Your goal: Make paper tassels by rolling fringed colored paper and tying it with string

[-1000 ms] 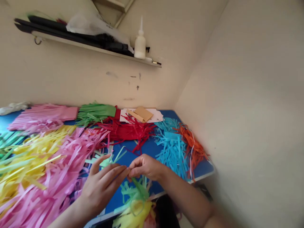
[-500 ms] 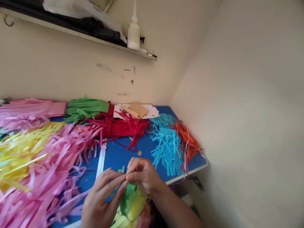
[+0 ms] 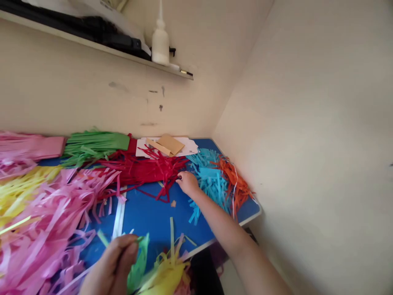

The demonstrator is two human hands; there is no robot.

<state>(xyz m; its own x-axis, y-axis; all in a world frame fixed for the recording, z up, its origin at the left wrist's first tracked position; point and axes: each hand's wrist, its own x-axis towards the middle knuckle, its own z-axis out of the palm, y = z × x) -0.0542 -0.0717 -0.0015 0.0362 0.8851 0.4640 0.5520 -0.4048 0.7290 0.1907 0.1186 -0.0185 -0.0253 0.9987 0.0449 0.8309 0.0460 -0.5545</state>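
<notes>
At the bottom, my left hand (image 3: 113, 262) is closed in a pinch on a green paper fringe (image 3: 139, 262), whose strips hang down from my fingertips. Just right of it is a yellow paper fringe (image 3: 164, 276) with pink strips below; whether it joins the green one I cannot tell. My right hand (image 3: 187, 183) reaches forward over the table, its fingers curled at the right end of the red fringed paper (image 3: 147, 170). What those fingertips hold is too small to make out. Light blue fringed paper (image 3: 211, 184) lies beside and under my right wrist.
Pink fringes (image 3: 58, 213), yellow fringe (image 3: 27, 190) and green fringed paper (image 3: 98, 143) cover the left of the blue table (image 3: 147, 209). Orange fringe (image 3: 236, 184) lies at the right edge. Brown card pieces (image 3: 170, 143) rest at the back. A bottle (image 3: 160, 45) stands on a shelf above.
My right hand has left the green fringe and moved forward to the red fringed paper. My left hand has moved lower left, still pinching the green fringe. The view has shifted slightly right.
</notes>
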